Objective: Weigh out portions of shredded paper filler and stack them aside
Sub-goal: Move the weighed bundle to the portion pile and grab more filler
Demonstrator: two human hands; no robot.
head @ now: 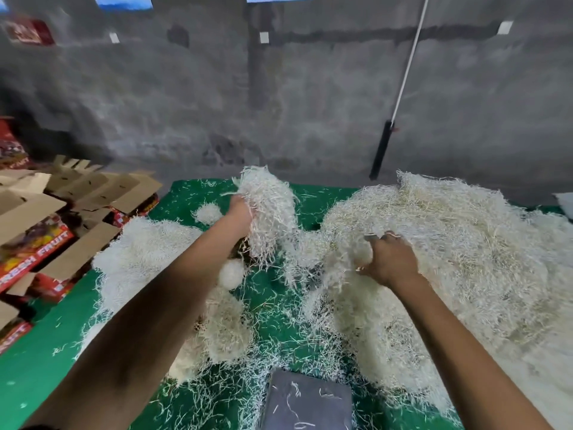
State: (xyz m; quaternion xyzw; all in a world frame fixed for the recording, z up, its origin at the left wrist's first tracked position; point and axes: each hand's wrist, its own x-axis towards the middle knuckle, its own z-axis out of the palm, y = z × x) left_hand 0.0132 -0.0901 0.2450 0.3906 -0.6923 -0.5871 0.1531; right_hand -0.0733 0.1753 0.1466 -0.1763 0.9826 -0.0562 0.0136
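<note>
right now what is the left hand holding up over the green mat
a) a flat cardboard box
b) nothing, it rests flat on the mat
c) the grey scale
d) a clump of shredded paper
d: the left hand grips a clump of shredded paper raised above the green mat, while the grey scale sits at the near edge and the cardboard boxes lie off to the left.

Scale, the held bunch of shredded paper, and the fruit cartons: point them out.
scale (pixel 307 398): head view, on its grey top plate.
held bunch of shredded paper (pixel 269 209): head view, mid-clump.
fruit cartons (pixel 37 243): head view, red printed side.
</note>
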